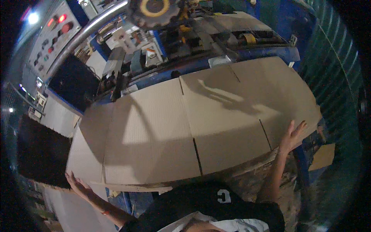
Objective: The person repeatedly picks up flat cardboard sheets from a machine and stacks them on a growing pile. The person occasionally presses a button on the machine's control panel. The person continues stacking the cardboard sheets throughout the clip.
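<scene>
A large flat cardboard sheet [162, 149], brown with dark slots and crease lines, lies before me, its far edge against a blue machine [177, 69]. My left hand [78, 186] is at the sheet's near left corner, fingers stretched out and touching the edge. Near the right end, my right hand [292, 136] rests on the sheet's near edge with its fingers extended and apart. Neither hand is wrapped round anything. Shadows fall across the cardboard.
A control panel [54, 34] with lit red lamps and buttons stands at the far left. Above the machine is a dark round wheel [154, 11] with a yellow ring. A dark brown stack [42, 150] lies left. Green corrugated sheeting [340, 77] borders the right.
</scene>
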The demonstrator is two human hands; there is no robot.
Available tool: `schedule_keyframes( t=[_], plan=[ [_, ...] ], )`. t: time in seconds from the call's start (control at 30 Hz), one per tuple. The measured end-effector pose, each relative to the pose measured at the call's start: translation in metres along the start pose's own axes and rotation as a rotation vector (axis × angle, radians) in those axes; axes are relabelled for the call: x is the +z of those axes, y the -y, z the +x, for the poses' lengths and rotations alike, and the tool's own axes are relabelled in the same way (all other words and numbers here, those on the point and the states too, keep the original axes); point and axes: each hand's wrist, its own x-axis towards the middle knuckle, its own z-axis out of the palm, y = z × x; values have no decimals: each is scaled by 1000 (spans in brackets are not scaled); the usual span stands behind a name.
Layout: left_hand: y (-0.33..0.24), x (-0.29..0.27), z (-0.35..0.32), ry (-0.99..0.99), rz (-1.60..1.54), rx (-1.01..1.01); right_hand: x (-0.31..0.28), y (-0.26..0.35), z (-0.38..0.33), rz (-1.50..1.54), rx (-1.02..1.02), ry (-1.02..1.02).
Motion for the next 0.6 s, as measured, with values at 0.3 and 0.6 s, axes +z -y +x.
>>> schedule_keyframes(
  t=[0.3, 0.6],
  plan=[
    [16, 5, 48, 163, -301, 26, -12, -26, 51, 366, -86, -291],
    [33, 17, 2, 306, -221, -153, -66, 36, 51, 954, 63, 325]
  ],
)
